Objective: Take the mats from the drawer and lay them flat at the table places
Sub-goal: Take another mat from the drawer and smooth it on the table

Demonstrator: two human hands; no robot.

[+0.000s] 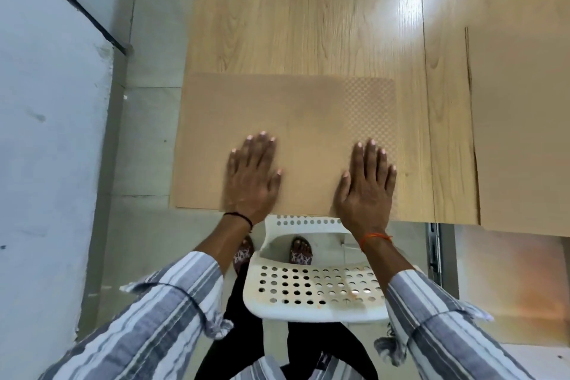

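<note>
Tan mat (pixel 308 120) flat at the wooden table's (pixel 308 25) near edge, above a white chair (pixel 314 293). Left hand (pixel 251 176) and right hand (pixel 365 188) apart, fingers straight, pressing down, likely smoothing. Second mat (pixel 524 133) already right.

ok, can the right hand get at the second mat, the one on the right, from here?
Probably yes. The right hand lies flat on the near mat, holding nothing, and only bare table lies between it and the second mat.
</note>
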